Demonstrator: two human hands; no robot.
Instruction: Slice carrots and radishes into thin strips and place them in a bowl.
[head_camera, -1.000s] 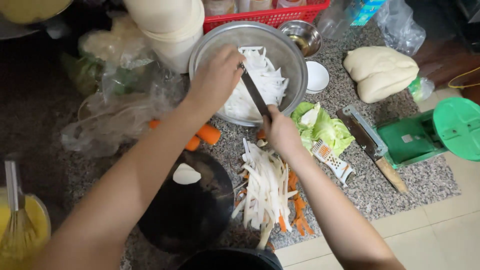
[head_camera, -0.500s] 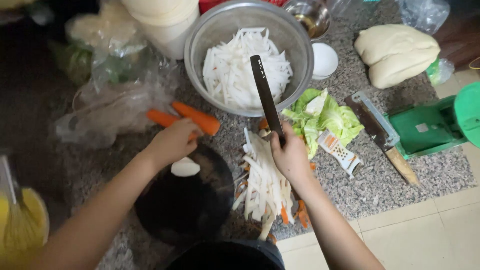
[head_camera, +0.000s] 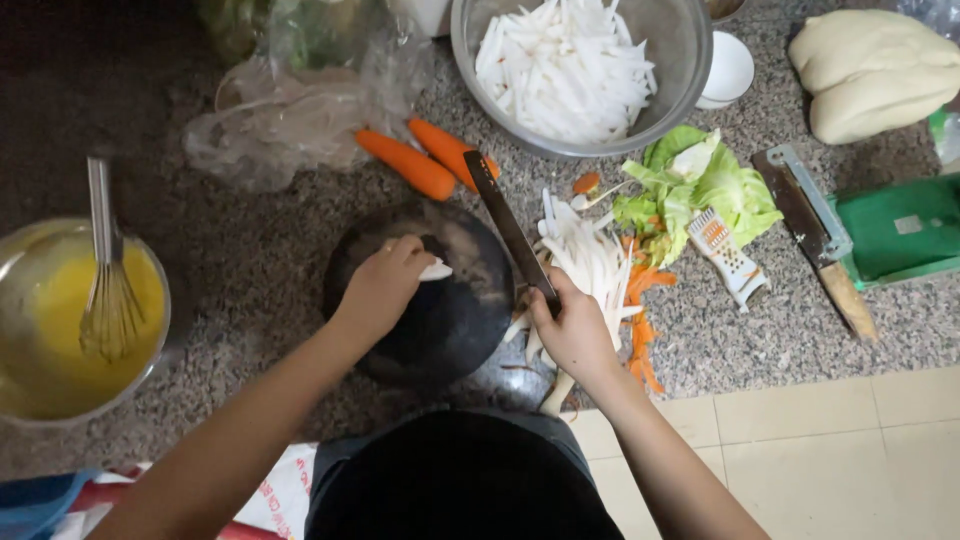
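On the dark round chopping board, the left hand pinches a thin white radish slice, likely crisp, wet and brittle, while the right hand beside the board is closed around the knife handle.

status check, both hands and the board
Left hand on white slice, atop dark board. Right hand grips knife. Peel pile beside board.
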